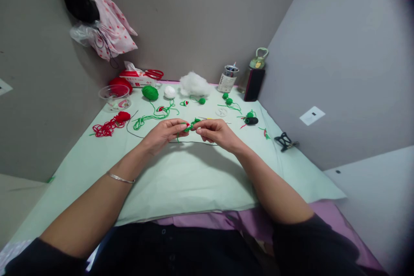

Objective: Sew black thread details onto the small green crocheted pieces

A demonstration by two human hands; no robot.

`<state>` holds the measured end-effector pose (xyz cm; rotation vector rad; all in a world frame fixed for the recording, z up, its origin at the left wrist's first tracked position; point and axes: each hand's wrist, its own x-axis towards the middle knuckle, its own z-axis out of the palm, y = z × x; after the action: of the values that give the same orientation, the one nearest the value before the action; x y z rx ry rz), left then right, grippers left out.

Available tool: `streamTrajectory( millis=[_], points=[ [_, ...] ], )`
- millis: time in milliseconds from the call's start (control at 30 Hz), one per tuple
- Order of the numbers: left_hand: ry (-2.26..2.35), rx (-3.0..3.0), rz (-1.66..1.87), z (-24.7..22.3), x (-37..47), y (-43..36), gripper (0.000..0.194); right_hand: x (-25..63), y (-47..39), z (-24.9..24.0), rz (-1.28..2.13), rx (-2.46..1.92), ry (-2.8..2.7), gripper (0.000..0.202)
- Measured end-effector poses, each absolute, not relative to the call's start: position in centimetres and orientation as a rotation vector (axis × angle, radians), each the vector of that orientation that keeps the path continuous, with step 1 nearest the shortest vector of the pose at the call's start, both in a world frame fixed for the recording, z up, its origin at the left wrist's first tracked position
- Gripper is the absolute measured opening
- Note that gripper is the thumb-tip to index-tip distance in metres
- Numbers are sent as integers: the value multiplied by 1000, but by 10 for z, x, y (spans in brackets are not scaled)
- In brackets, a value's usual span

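A small green, white and red crocheted piece [188, 127] is held up between both hands over the middle of the table. My left hand [168, 133] pinches its left end, near a red bit, with a green strand hanging below. At its right end, my right hand [214, 132] has thumb and forefinger closed on the green part. Just behind my right hand lies a thin hook with a yellow part [209, 118]. A dark cord [132, 133] curves on the cloth around and below the hands.
Behind stand a clear tub [115, 102], tissue box [139, 78], green yarn ball [150, 92], white ball [169, 92], stuffing [194, 85], pen can [228, 79] and phone [254, 85] against a bottle. Red yarn [110, 126] lies left, a black claw clip [285, 142] right.
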<state>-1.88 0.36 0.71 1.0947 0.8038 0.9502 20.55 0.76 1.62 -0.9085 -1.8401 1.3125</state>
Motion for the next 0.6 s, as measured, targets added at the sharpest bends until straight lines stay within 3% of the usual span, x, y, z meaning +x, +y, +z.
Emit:
streamTrajectory(
  millis=[600],
  points=[
    [810,1142,1019,-1,-8,-1,23,190,2,13,1255,-990,-1783,20]
  ],
)
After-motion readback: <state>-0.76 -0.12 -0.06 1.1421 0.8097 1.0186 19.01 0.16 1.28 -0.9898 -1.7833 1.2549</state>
